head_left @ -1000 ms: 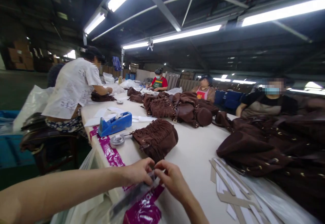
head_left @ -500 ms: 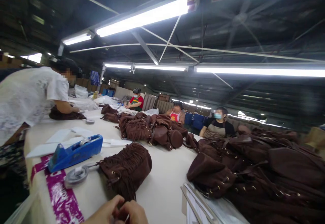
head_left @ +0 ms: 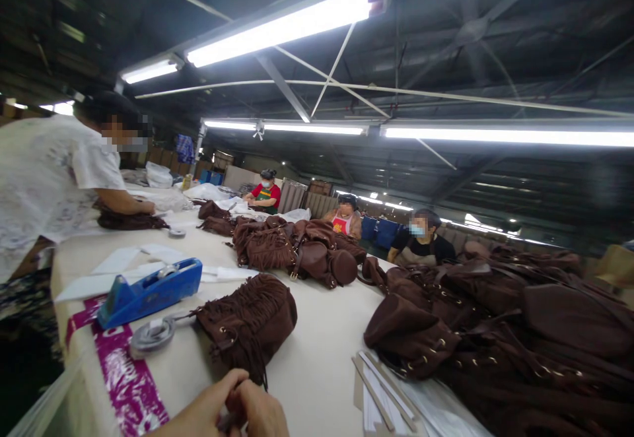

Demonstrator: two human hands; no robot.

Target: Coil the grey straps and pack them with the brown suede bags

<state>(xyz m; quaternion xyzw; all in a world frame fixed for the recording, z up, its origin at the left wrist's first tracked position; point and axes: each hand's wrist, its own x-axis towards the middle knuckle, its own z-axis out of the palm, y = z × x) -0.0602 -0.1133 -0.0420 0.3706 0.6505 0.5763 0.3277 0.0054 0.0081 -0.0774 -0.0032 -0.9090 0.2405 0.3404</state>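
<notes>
At the bottom edge my left hand (head_left: 208, 407) and my right hand (head_left: 260, 410) meet with fingers pinched together on a small item that is mostly out of view. Just beyond them on the white table (head_left: 317, 351) lies a brown fringed suede bag (head_left: 247, 321). A blue tape dispenser (head_left: 148, 294) and a grey tape roll (head_left: 151, 335) sit to its left, on a magenta printed plastic sheet (head_left: 129, 377).
A pile of brown bags (head_left: 495, 338) fills the right side, another heap (head_left: 297, 249) the table's middle. Card strips (head_left: 381, 394) lie at the front right. A person in white (head_left: 44, 186) bends over the left end; three masked people sit along the far side.
The view has tilted up and swung right, so my hands have dropped to the bottom edge and the clear packet they held is out of sight. The person in white leans closer.
</notes>
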